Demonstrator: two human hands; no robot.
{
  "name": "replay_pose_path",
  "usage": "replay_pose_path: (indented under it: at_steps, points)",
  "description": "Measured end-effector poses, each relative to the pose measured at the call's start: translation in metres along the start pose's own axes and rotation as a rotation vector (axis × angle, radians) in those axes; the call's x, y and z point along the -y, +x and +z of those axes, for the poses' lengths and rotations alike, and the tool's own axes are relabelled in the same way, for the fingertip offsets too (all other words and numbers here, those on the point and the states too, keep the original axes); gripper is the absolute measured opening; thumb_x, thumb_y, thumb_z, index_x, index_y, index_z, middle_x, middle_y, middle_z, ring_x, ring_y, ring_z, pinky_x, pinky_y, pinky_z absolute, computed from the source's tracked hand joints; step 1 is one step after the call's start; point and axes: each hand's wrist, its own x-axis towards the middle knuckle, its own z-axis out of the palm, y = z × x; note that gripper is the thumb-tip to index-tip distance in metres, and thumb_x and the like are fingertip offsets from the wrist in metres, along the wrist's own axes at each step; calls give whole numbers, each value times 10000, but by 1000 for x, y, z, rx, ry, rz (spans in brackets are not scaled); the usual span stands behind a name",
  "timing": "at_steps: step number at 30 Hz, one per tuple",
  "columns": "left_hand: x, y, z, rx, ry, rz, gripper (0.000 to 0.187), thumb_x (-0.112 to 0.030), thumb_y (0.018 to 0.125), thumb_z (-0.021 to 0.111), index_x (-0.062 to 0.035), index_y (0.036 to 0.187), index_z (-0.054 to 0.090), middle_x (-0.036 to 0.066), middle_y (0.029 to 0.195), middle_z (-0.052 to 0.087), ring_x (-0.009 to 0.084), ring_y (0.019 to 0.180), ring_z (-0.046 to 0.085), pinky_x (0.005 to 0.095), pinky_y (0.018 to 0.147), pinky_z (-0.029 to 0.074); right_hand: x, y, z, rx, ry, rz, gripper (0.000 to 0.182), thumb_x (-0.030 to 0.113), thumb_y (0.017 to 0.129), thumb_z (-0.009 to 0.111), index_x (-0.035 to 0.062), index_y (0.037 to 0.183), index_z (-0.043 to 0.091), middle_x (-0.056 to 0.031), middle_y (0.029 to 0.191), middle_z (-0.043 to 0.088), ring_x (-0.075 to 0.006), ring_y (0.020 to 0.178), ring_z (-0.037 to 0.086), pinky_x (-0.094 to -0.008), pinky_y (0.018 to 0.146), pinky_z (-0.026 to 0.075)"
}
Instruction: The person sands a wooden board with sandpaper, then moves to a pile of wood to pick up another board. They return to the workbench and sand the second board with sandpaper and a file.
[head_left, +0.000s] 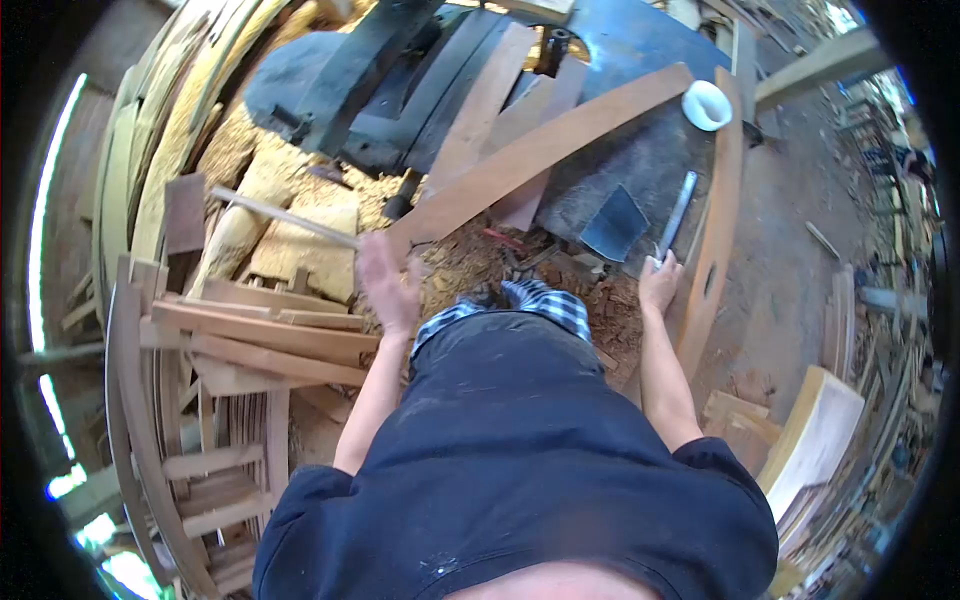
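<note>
My right hand (659,283) is closed round the lower end of a narrow, flat grey metal bar (680,210), which points up and away from me. Left of that bar, a dark sheet of sandpaper (615,224) lies on the bench top. My left hand (388,283), smeared by motion, has its fingers stretched out and the thumb apart. It is beside the near end of a long, slightly curved wooden board (550,145). A thin stick (285,215) ends right at its fingertips in this view.
A dark metal machine (370,85) stands ahead among wood shavings. A white roll (707,106) sits by a long slotted board (712,250) on the right. Stacked wooden pieces (275,325) and a slatted wooden frame (215,465) are at the left. A thick plank (815,440) is at lower right.
</note>
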Motion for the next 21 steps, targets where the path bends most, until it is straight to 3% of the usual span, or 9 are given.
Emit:
replay_pose_path:
  at_steps: [4,5,7,8,10,11,13,17,21]
  points:
    - [-24,-1,7,411,41,492,350,-286,888,600,-87,1175,630,177,1377,473,311,1278,451,457,1152,169,-6,3,-6,69,29,-8,532,252,812,641,3,1255,482,-222,1075,550,-400,1031,532,-468,893,428]
    - [-28,-5,7,405,37,481,350,-286,888,600,-87,1175,630,177,1377,473,311,1278,451,457,1152,169,-9,4,-7,94,61,-9,524,234,800,629,5,1249,486,-226,1089,564,-400,1035,544,-465,892,434]
    - [-37,-11,-14,995,54,168,212,-247,890,591,-106,1009,696,165,1148,630,291,1039,621,464,1134,219,-14,9,-10,120,95,-7,518,217,787,617,8,1244,491,-230,1103,578,-399,1039,557,-461,891,441]
    - [-26,-25,-11,998,57,159,212,-247,890,591,-106,1009,696,165,1148,630,291,1039,621,464,1134,219,-16,10,-11,123,90,5,509,204,778,599,7,1237,496,-234,1108,589,-395,1035,570,-459,887,447]
    - [-2,-50,-1,396,-121,59,212,-237,885,597,-91,1006,692,144,899,674,295,795,661,457,1057,330,-14,12,-17,168,119,71,471,182,778,554,17,1217,509,-235,1080,617,-397,1018,591,-459,882,458]
    - [1,-57,1,399,-109,49,212,-237,885,597,-91,1006,692,144,899,674,295,795,661,457,1057,330,-21,14,-14,183,123,68,471,182,778,554,17,1217,509,-235,1080,617,-397,1018,591,-459,882,458]
    - [-12,-48,-1,181,-157,-307,209,-213,879,599,-102,1041,670,122,922,667,295,868,637,458,961,403,-16,24,-19,242,236,228,453,189,791,547,38,1217,507,-227,996,640,-377,885,646,-454,833,485]
    - [-56,-15,1,179,170,-5,354,-235,847,632,-80,1165,617,122,1274,529,257,1186,466,434,1022,344,-23,30,-17,290,326,293,391,195,825,517,57,1190,501,-199,872,655,-286,601,669,-407,656,540]
    - [-58,-6,12,131,366,179,312,-251,831,647,-73,1088,647,78,1358,466,221,1243,414,459,1108,236,-27,27,-17,285,360,229,371,191,832,522,74,1182,490,-179,868,653,-278,604,667,-395,606,542]
